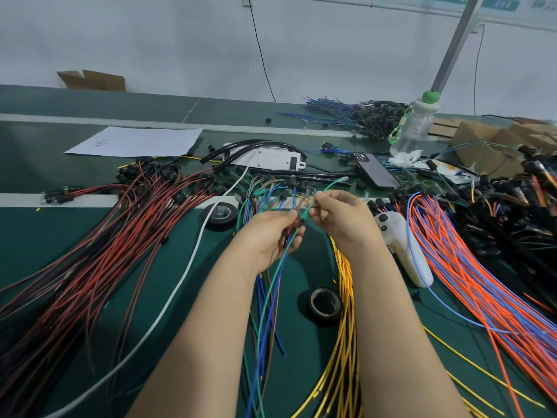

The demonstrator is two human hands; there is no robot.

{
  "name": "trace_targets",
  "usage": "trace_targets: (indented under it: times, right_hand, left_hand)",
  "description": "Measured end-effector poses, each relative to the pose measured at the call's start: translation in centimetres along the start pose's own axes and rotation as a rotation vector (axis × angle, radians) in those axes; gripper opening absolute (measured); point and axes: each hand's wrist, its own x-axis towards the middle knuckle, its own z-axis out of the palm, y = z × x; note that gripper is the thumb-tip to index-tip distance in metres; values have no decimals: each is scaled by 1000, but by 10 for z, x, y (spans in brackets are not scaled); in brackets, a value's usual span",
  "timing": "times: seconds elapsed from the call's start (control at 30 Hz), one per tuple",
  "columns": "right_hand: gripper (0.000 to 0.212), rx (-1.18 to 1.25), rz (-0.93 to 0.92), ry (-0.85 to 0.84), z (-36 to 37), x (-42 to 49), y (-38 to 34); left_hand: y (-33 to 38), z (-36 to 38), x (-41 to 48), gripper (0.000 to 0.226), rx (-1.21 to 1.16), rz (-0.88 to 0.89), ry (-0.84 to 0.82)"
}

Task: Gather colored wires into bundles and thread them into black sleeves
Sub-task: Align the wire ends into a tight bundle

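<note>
Two hands busy | left hand [271,236] grips a mixed wire bundle [298,206] | right hand [337,218] pinches a green wire [331,185] | advice: level its end with the others before sleeving.

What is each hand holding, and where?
Left hand grips a colored wire bundle near its upper end; right hand pinches the green wire below its tip.

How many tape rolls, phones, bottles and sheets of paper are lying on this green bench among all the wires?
Black tape rolls: 2
Phone: 1
Water bottle: 1
Paper sheet: 1
Total: 5
</note>
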Motion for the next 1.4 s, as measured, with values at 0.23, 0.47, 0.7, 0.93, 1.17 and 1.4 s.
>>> trace_targets:
  times: [0.23,0.47,0.7,0.93,1.17,1.4]
  right_hand:
    - [25,15,-28,10,1,-1,-3]
    - [25,-123,67,-109,3,-1,2]
    - [29,-302,-43,51,4,1,10]
    - [24,-484,-100,117,10,1,10]
    - [20,-664,-233,74,13,-1,0]
    - [21,-456,-187,13,9,-4,-3]
  left_hand:
    - [0,-2,3,21,139,118,70]
    - [-6,1,3,21,147,88,13]
    - [-5,1,5,17,233,152,64]
    - [-4,-2,3,13,218,181,71]
    - [-5,3,5,16,415,301,81]
    - [-7,4,3,24,277,187,45]
